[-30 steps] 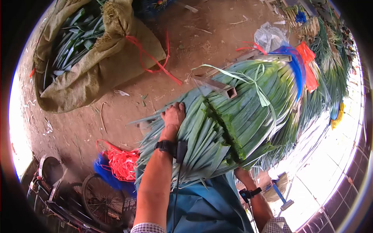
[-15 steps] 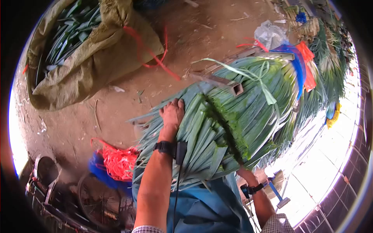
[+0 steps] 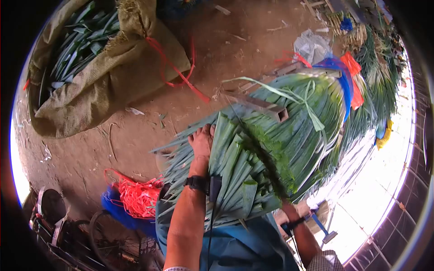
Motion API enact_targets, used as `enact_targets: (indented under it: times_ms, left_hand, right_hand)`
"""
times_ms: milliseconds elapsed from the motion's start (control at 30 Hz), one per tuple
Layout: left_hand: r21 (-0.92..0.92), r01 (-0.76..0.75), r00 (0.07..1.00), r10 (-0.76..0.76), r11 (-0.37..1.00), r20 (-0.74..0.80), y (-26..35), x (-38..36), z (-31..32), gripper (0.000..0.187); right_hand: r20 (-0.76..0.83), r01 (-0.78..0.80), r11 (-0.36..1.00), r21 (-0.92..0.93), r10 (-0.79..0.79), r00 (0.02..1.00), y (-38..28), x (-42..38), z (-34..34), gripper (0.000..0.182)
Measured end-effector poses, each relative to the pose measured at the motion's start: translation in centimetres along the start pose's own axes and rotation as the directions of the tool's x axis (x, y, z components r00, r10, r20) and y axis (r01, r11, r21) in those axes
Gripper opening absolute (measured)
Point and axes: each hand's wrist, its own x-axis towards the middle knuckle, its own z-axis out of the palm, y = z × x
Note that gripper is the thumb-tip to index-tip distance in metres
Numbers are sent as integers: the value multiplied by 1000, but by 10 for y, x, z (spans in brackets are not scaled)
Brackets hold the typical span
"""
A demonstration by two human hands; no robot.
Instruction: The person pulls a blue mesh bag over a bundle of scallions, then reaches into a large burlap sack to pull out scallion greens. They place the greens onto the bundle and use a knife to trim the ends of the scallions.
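Observation:
A big bundle of leeks [image 3: 312,131] lies across a metal frame [image 3: 275,112], with a pale green tie around it. A long dark blade, seemingly a long knife [image 3: 267,165], sits in a cut running across the green leaves. My right hand [image 3: 289,210] is closed at the near end of this knife; the handle is hidden in the grip. On the leaf tops [image 3: 230,167], left of the cut, my left hand [image 3: 202,141] presses down, fingers stretched out. A blue apron [image 3: 239,246] lies under the leaf ends nearest me.
At upper left, a burlap sack [image 3: 108,90] holds cut green leaves. Red plastic strips [image 3: 138,196] lie on blue material at lower left, near a bicycle [image 3: 104,235]. More leeks [image 3: 379,86] are stacked at right, beside a clear plastic bag [image 3: 313,46].
My right hand has moved slightly down and right with the knife. My left hand stays on the leaves. The whole view has shifted a little.

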Motion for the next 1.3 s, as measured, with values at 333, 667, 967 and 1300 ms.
enact_targets:
  times_ms: [333,667,967,1300]
  left_hand:
    - [-7,-37,999,37,999,20,-9,-1,3,42]
    - [122,-187,965,160,975,207,-69,5,35,52]
    - [76,-315,942,321,946,-98,-83,0,45,46]
    - [-755,489,830,34,437,557,-73,-27,-2,45]
  right_hand:
    - [190,-118,992,-35,122,974,15,-29,17,62]
    - [101,-136,972,194,119,988,6,6,39,64]
    - [135,-118,991,70,108,985,34,-26,66,61]
    - [129,-176,751,637,121,984,42,-3,95,50]
